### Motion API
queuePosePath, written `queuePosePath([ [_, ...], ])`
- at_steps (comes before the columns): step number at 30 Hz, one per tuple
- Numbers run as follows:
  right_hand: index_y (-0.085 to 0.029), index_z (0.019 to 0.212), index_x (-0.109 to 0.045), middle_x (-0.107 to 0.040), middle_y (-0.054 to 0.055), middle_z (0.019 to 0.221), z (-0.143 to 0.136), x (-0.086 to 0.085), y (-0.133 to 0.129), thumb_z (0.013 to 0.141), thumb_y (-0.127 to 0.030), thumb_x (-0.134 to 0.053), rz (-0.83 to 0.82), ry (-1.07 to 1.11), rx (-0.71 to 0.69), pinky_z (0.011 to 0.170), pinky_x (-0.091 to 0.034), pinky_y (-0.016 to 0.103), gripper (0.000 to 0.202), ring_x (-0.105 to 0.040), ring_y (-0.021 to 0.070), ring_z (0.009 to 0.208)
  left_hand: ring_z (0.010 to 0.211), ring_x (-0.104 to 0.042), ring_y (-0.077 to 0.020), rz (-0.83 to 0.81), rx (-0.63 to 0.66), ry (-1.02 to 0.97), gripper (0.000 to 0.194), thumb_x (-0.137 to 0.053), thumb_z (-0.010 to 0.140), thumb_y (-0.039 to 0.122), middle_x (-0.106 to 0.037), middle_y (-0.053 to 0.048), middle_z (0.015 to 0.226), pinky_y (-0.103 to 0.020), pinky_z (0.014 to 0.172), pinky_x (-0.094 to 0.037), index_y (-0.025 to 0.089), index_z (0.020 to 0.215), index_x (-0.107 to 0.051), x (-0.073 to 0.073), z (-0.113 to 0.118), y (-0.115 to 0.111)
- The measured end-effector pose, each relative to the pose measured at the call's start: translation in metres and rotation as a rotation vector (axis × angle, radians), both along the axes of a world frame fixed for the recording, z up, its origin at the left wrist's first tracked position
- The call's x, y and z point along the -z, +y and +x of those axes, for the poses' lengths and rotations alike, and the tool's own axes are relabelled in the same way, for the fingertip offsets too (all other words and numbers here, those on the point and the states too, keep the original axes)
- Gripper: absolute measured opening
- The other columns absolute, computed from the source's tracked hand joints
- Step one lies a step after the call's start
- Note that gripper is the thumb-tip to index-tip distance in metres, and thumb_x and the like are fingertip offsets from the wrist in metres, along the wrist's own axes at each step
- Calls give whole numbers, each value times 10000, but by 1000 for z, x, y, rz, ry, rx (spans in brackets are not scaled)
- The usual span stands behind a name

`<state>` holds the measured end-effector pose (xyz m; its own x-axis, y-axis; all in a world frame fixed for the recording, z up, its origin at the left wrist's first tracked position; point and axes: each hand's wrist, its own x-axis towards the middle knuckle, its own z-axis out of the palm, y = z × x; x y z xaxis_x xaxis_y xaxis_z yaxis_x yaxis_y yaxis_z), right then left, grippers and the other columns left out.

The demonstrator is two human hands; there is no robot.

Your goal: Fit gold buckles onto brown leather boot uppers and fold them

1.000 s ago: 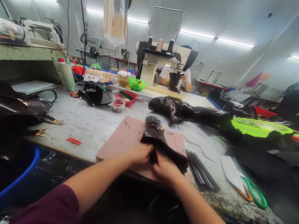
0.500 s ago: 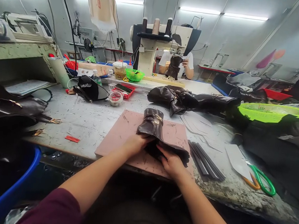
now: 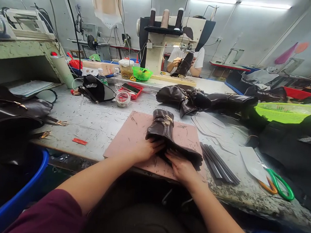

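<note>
A dark brown leather boot upper (image 3: 160, 126) with straps and gold buckles lies on a pink board (image 3: 128, 132), its wide scalloped end toward me. My left hand (image 3: 145, 149) holds the near edge on the left, its fingertips partly hidden in the dark fold. On the right, my right hand (image 3: 181, 166) grips the flared part, with its fingers against the dark inner side. The two hands are a little apart.
Grey strips (image 3: 219, 164), white sheets (image 3: 211, 126) and green-orange scissors (image 3: 280, 184) lie right. More boot uppers (image 3: 181, 97) sit behind the board. Left are a red piece (image 3: 79, 141) and a blue bin (image 3: 36, 179). A person works at the sewing machine (image 3: 155, 52).
The view has shifted slightly. My right fingers lie closer together on the flared part, and my left fingers show more at the edge. Behind, the person's dark piece has tilted.
</note>
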<state>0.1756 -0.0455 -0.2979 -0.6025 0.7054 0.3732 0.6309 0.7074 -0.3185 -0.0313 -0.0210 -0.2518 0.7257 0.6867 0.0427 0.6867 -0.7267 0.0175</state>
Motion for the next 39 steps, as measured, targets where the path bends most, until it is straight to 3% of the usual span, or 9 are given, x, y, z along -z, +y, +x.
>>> queuePosePath([
  [4,-151,1107,-608,-601,110,1172,-2,-7,-4,739,-40,-369,26,-49,29,955,-442,416,452,-541,234,1109,1081,-447,-302,6,-47,34,287,-444,796,160,-541,-119,1221,-417,894,-377,121,1006,-636,-16,23,-3],
  [7,-110,1087,-606,-627,139,1119,2,-12,-9,758,-75,-387,102,-39,56,905,-482,393,397,-584,242,1041,984,-508,-306,-11,-88,5,208,-504,771,193,-613,-172,1018,-413,835,-418,79,849,-659,-14,46,-1],
  [12,-156,964,-632,-671,118,974,14,-12,-18,777,-166,-433,257,74,287,795,-521,412,274,-618,256,909,1124,-461,-249,-21,-49,-73,349,-372,870,145,-512,-104,1242,-397,935,-386,149,1198,-487,6,56,2],
  [16,-187,880,-633,-687,75,849,15,-13,-21,828,-185,-407,189,135,306,715,-531,338,232,-638,207,792,1262,-337,-245,-207,20,-70,480,-402,860,157,-371,-71,1393,-385,1019,-315,184,1334,-332,6,49,9],
  [20,-204,896,-631,-685,71,882,15,-12,-22,824,-199,-420,138,133,320,744,-515,341,223,-635,208,836,1273,-326,-253,-300,54,-22,513,-422,833,130,-336,-48,1416,-381,1003,-332,232,1329,-343,-2,47,18],
  [25,-185,872,-627,-682,85,851,16,-13,-18,819,-207,-410,105,73,419,704,-498,349,224,-626,224,790,1126,-498,-231,-257,78,-70,343,-423,839,124,-533,-91,1243,-344,935,-405,157,1165,-525,-7,54,19],
  [28,-181,826,-621,-672,87,784,16,-17,-12,812,-190,-405,100,-10,424,634,-481,329,217,-619,224,716,1056,-544,-240,-235,29,-117,334,-404,886,245,-559,-131,1191,-338,889,-443,99,1164,-517,-7,59,17],
  [32,-190,833,-597,-670,72,759,20,-19,-9,841,-218,-374,56,150,483,621,-487,302,225,-622,202,696,1038,-556,-277,-241,40,-146,502,-501,832,420,-546,-132,1213,-373,846,-474,129,1240,-461,-5,57,19],
  [39,-202,960,-596,-638,93,971,31,-14,-24,756,-238,-477,25,219,455,782,-504,373,239,-603,232,908,1243,-388,-242,-228,241,-116,411,-468,858,183,-397,-103,1374,-349,1011,-359,162,1268,-459,5,44,22],
])
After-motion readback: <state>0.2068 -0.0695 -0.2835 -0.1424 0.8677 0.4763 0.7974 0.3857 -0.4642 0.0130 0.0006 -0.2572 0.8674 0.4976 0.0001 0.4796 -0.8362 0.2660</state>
